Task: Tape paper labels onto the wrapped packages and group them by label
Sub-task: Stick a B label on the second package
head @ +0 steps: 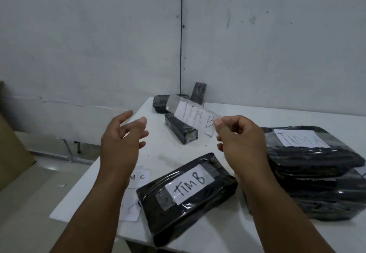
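The right hand pinches a taped "TIM B" label aloft above the surface; the left hand hovers open, fingers spread, empty, left of it.

Dim, flat, bluish light (soft focus throughout, wide-angle bowing at edges)

We read four handwritten texts. A loose paper label backed with clear tape says "TIM B" — our right hand pinches its edge in the air. The near black package carries a taped label, "TIM B". The top package of the right-hand stack reads "TIM A". Two paper slips on the counter show only "M C" and "C".
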Demonstrator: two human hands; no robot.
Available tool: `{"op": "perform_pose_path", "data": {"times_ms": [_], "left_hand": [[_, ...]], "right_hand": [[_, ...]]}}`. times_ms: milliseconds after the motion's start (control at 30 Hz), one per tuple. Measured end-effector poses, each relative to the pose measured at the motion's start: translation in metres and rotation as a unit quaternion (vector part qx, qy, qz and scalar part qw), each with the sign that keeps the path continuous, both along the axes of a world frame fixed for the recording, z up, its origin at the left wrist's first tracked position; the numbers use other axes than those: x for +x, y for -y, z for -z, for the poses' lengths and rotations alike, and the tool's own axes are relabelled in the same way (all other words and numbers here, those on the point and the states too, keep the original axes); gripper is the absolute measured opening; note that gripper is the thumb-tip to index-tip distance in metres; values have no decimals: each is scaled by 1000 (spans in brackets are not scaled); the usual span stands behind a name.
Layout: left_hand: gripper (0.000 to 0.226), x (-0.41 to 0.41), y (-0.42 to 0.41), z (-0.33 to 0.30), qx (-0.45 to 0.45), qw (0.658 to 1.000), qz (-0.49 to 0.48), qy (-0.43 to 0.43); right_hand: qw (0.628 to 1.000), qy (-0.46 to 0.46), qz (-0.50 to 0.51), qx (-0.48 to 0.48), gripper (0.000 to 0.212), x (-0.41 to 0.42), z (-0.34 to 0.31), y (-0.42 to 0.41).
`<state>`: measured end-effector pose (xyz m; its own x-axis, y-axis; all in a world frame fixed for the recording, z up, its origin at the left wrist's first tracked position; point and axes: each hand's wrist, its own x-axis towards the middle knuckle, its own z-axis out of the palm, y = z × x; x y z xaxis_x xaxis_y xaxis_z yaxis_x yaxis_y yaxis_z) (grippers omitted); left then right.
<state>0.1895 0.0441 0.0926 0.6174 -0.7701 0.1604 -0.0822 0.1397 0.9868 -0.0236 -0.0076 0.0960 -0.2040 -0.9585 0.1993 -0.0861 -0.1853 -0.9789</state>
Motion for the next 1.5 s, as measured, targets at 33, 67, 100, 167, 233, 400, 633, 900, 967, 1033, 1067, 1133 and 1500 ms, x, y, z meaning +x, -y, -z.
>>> {"op": "perform_pose_path", "data": {"times_ms": [33,67,100,167,233,400,633,900,967,1033,1067,1133,1500], "left_hand": [[35,2,10,0,22,1000,10,14],[32,4,21,0,45,998,22,30],[30,4,33,2,67,996,34,49],[31,1,58,4,115,986,66,99],[43,-5,84,7,148,973,110,142],[82,-24,152,31,232,896,174,337],[102,-36,181,53,312,844,175,399],[49,-34,180,53,315,851,125,402],[44,-30,170,48,290,864,119,394],[44,-23,155,42,251,890,111,365],[45,-20,146,38,231,903,108,347],[50,-16,122,26,187,928,111,303],[62,-3,-18,-10,93,938,239,234]], "right_hand": [[1000,19,14,0,15,3,-1,6],[999,35,27,2,13,6,-2,10],[998,52,37,5,11,9,-2,15],[995,79,51,13,9,14,-1,23],[994,91,57,20,8,20,2,31],[993,92,66,29,10,31,15,50],[993,92,65,32,10,33,27,62],[993,94,62,32,9,35,27,58],[993,96,59,29,10,33,23,54],[993,97,55,26,11,29,18,50],[993,100,51,25,12,27,14,47],[993,111,43,22,12,20,6,42],[985,161,-47,36,9,-8,-29,-1]]}}
